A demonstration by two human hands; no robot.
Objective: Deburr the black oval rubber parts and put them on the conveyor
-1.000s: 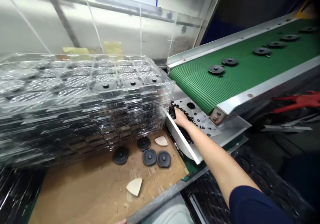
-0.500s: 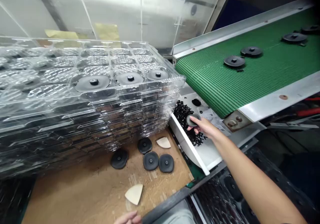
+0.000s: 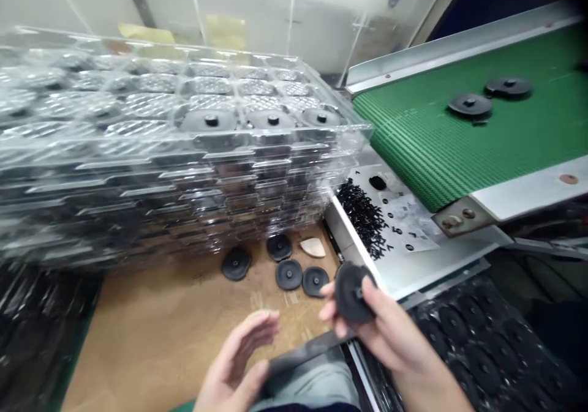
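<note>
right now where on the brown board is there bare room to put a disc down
The brown board is bare on its left and middle, between the stacked clear trays and the left hand. It is crowded at the back right: four loose discs and a tan wedge lie beside the white tray. The right hand holds a black disc.

Both hands are bare, with no gloves, rings or watch: the left hand (image 3: 239, 363) and the right hand (image 3: 386, 332) show short, plain fingernails. The right forearm is uncovered to the frame edge, and light grey trousers (image 3: 312, 387) cover the lap.
</note>
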